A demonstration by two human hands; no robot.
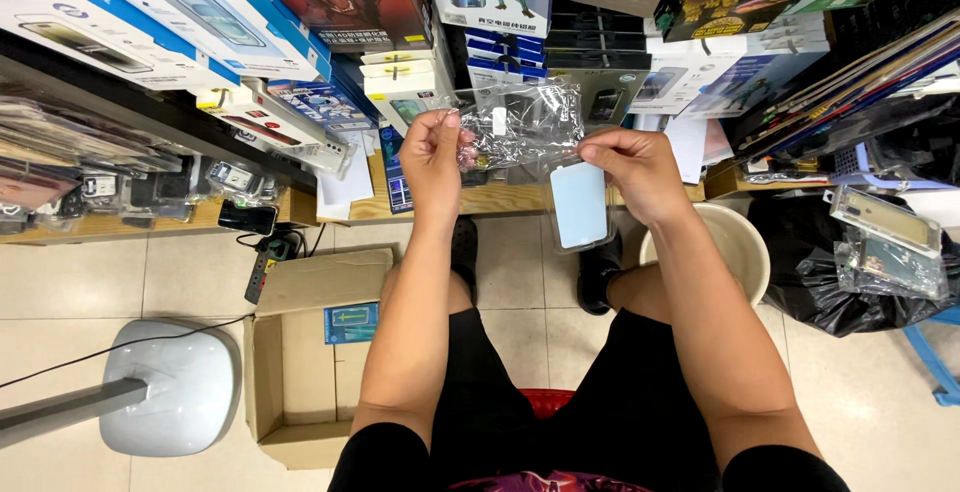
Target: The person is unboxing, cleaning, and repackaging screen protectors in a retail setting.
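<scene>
The left hand [432, 152] pinches one edge of a crumpled clear plastic bag [520, 124] between thumb and fingers, and the right hand [632, 162] pinches the opposite edge, so the film is stretched between them at chest height, above the knees and in front of the packed shelf [120, 102]. Under the right hand's fingers hangs a pale blue phone case [579, 204], upright and seemingly tucked against the palm side (whether it sits partly inside the bag's mouth cannot be told).

To do this well, I judge that both pinches should stay close to the bag's opening, with the film kept taut enough to show where the mouth is; a slack grip lets thin plastic fold on itself and cling. The case wants to be kept square to the opening, since its rounded corners can snag a wrinkled edge.

The bag is thin, glossy and heavily creased, catching light in white streaks. The case looks smooth, matte and slightly flexible, a rounded rectangle with a clear rim. Below, an open cardboard box [300, 352] lies on the tiled floor [80, 272], dull brown and stiff, with a small blue packet inside. A cream plastic bucket [740, 242] stands beside the right knee, and a black bin bag [840, 262], soft and shiny, slumps just beyond it.
</scene>
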